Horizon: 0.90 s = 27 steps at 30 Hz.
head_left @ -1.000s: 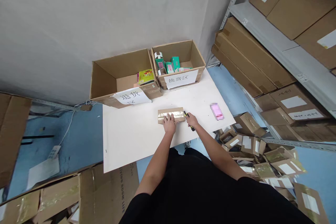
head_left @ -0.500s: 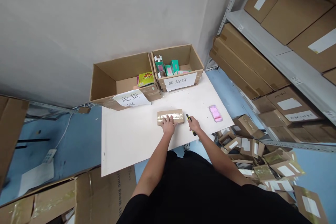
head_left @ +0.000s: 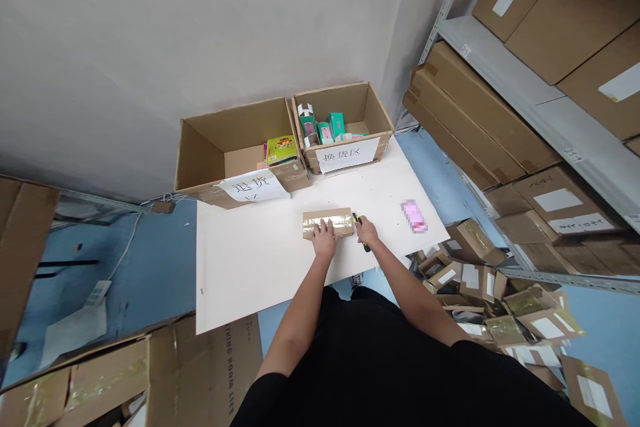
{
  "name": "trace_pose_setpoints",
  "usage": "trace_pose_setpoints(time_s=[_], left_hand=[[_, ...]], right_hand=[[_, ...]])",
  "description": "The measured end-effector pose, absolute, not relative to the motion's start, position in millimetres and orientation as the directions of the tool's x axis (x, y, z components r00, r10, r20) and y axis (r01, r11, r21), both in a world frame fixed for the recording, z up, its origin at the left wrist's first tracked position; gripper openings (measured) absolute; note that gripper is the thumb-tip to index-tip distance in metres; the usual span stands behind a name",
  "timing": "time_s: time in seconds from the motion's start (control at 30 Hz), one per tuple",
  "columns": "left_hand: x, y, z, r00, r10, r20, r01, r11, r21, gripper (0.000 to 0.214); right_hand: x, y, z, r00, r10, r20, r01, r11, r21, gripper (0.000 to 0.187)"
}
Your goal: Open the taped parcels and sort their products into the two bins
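A small cardboard box (head_left: pixel 313 216) sealed with shiny clear tape lies on the white table (head_left: pixel 240 260). On its top and near edge rests my left hand (head_left: pixel 324 238), fingers spread and pressing on it. My right hand (head_left: pixel 367 231) is closed round a black and yellow utility knife (head_left: pixel 367 247). The knife's front end is close by the box's right end; whether they touch I cannot tell. To the right of that hand lies a pink, pixelated flat item (head_left: pixel 415 216).
Two open cartons with handwritten paper signs stand at the table's back. The left carton (head_left: pixel 200 157) contains a yellow-green packet (head_left: pixel 281 149); the right carton (head_left: pixel 377 110) has several green boxes (head_left: pixel 337 123). Loaded shelves (head_left: pixel 505 57) rise at right, above piled used cartons (head_left: pixel 475 277).
My right hand has brought the knife slightly nearer to the box's right end. My left hand stays on the box. The whole view has shifted a little.
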State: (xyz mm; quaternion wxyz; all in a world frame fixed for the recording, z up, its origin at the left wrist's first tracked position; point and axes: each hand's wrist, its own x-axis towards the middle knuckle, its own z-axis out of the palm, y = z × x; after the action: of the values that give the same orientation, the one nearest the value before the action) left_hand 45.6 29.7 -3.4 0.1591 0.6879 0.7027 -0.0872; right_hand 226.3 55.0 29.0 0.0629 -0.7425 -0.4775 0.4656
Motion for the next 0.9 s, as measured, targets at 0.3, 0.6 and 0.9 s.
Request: trace_pose_setpoints(time_s=[0.3, 0.6, 0.9], left_hand=[[46, 30, -7, -0.005, 0.935, -0.353, 0.994, 0.042, 0.097, 0.07], [45, 37, -1, 0.009, 0.932, -0.363, 0.995, 0.03, 0.1, 0.068], [-8, 80, 14, 0.112, 0.909, -0.4, 0.984, -0.045, 0.173, 0.064]], right_hand=[[230, 61, 40, 0.053, 0.738, -0.673, 0.703, -0.506, -0.5, 0.025], [256, 34, 28, -0.035, 0.707, -0.707, 0.594, -0.554, -0.583, 0.017], [189, 49, 0, 0.286, 0.753, -0.593, 0.578, -0.629, -0.519, 0.04]])
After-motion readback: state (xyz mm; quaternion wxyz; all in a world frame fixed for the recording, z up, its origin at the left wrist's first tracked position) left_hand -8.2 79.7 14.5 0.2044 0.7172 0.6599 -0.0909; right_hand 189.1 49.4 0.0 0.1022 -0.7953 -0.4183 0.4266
